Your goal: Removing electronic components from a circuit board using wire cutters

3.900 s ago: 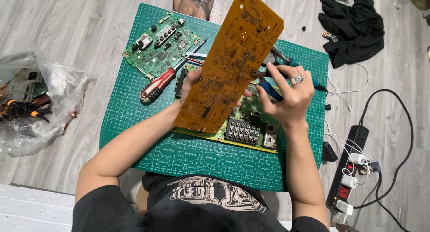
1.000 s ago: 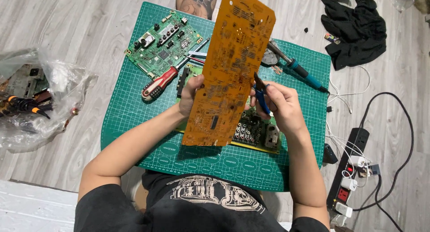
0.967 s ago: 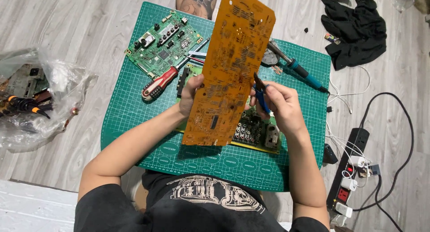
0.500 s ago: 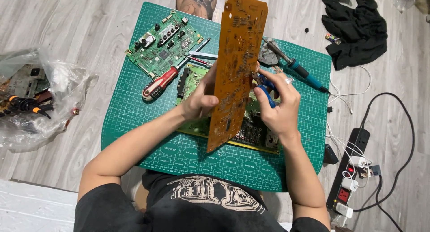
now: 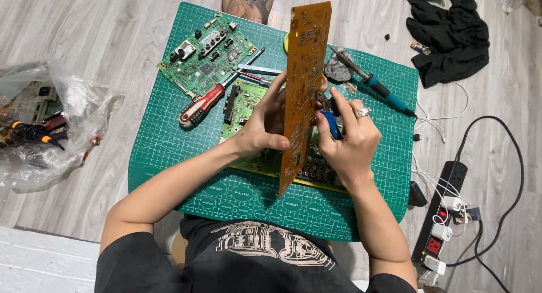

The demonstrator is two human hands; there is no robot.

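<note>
Orange circuit board [image 5: 302,95] held upright, edge-on to camera, above green cutting mat [image 5: 169,152]. Left hand [image 5: 262,123] grips board's left face, thumb across lower edge. Right hand [image 5: 350,140] clenched round blue-handled pliers [image 5: 333,123] — tips at board's right face. Green board [image 5: 248,101] lies beneath; red screwdriver [image 5: 203,103] and soldering iron [image 5: 375,87] rest on mat.

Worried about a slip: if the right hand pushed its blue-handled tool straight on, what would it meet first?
Probably the orange circuit board held upright by the left hand; the right hand points at its face, though depth is unclear.
</note>
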